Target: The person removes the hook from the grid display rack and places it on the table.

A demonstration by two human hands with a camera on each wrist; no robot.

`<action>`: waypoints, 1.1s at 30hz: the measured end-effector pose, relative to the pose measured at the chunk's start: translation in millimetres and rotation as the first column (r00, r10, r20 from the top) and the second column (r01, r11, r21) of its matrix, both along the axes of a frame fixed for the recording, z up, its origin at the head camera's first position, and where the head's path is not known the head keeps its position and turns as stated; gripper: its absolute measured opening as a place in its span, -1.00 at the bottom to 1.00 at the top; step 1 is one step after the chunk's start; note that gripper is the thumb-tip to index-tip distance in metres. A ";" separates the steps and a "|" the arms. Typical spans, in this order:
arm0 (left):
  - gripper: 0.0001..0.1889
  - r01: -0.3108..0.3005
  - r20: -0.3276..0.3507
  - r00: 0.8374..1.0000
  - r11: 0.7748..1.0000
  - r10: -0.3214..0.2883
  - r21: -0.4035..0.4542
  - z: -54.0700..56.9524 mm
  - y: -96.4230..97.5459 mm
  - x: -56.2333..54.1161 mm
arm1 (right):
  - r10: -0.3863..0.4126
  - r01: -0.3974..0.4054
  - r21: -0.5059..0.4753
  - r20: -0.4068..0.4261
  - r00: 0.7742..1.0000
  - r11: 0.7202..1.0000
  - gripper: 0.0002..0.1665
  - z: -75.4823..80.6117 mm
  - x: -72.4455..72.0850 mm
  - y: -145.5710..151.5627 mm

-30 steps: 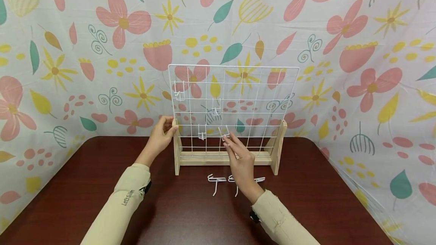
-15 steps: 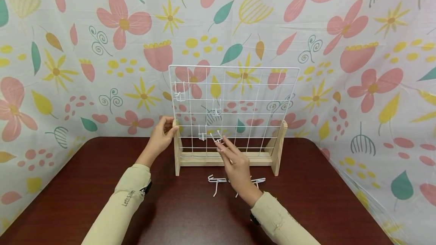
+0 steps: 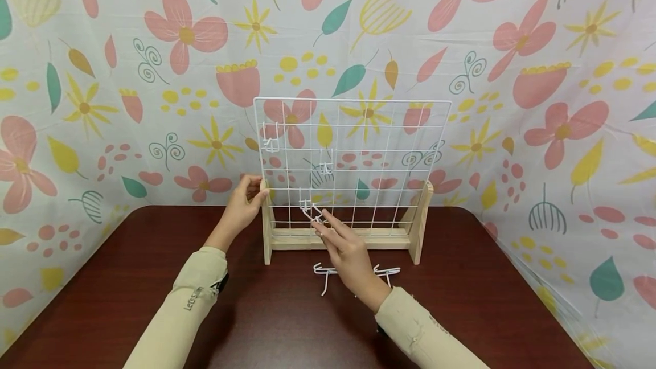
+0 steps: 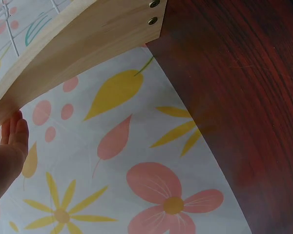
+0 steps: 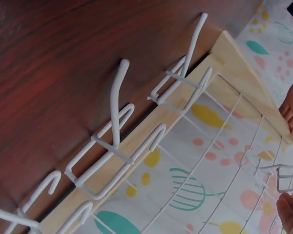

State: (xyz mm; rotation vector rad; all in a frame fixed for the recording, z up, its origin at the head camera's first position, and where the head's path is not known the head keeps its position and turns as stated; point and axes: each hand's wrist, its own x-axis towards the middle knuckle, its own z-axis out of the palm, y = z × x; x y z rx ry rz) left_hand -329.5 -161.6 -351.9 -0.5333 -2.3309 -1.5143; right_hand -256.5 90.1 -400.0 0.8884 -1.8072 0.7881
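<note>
Shifted leftward since the earlier frame, the right hand (image 3: 349, 252) (head view) pinches a white hook (image 3: 318, 219) before the grid (image 3: 353, 99), lower left; presumably light, stiff, slick, best held midway. Sleeve (image 3: 171, 318) lettering begins "Lets". Left wrist: left hand (image 4: 7, 156) grips the wooden upright (image 4: 88, 48). Right wrist: spare hooks (image 5: 113, 95) on the table (image 5: 39, 73).

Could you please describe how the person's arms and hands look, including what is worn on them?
The left hand and right hand wear no gloves. Pale cream long cloth sleeves cover both arms; dark lettering marks the left one. A small black object shows beneath each cuff, partly hidden.
</note>
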 end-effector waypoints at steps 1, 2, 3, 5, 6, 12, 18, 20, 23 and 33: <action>-0.62 -0.001 0.001 1.000 1.000 0.001 -0.001 0.3 0.0 0.1 | -0.009 0.009 0.022 -0.009 1.000 1.000 -0.65 -0.2 0.2 -0.1; -0.62 -0.002 0.001 1.000 1.000 0.002 -0.002 0.7 0.1 0.2 | -0.017 0.018 0.045 -0.022 1.000 0.999 -0.66 -0.6 0.2 -0.2; -0.62 -0.004 0.001 1.000 1.000 0.004 -0.004 1.0 0.1 0.2 | -0.020 0.022 0.066 -0.031 0.999 0.998 -0.67 -0.8 0.3 -0.3; -0.61 -0.005 0.000 1.000 1.000 0.005 -0.005 1.2 0.0 0.8 | -0.024 0.029 0.104 -0.052 0.998 0.994 -0.67 -1.2 0.4 -0.8; -0.61 -0.006 -0.003 1.000 1.000 0.006 -0.005 1.2 -0.1 1.1 | -0.024 0.032 0.123 -0.062 0.998 0.992 -0.67 -1.5 0.4 -1.0; -0.61 -0.004 -0.006 1.000 1.000 0.004 -0.004 0.2 -0.6 1.2 | 0.008 0.016 0.226 -0.103 0.995 0.974 -0.76 -4.0 0.8 -2.2; -0.62 -0.017 -0.001 1.000 1.000 0.017 -0.011 -1.4 -0.7 -0.3 | 0.027 0.023 0.286 -0.168 0.985 0.958 -0.67 -7.5 -0.1 -3.9; -0.63 -0.023 -0.001 1.000 1.000 0.023 -0.011 -1.5 -0.6 -0.2 | 0.025 0.034 0.307 -0.188 0.982 0.951 -0.65 -8.1 0.0 -4.5; -0.63 -0.026 -0.011 1.000 1.000 0.026 -0.015 -2.0 -0.3 -0.6 | 0.026 0.046 0.343 -0.203 0.979 0.938 -0.75 -9.3 0.3 -5.2; -0.63 -0.003 0.002 1.000 1.000 0.003 0.005 19.6 8.3 22.6 | 0.036 0.064 0.428 -0.221 0.975 0.902 -0.75 -13.4 1.6 -8.5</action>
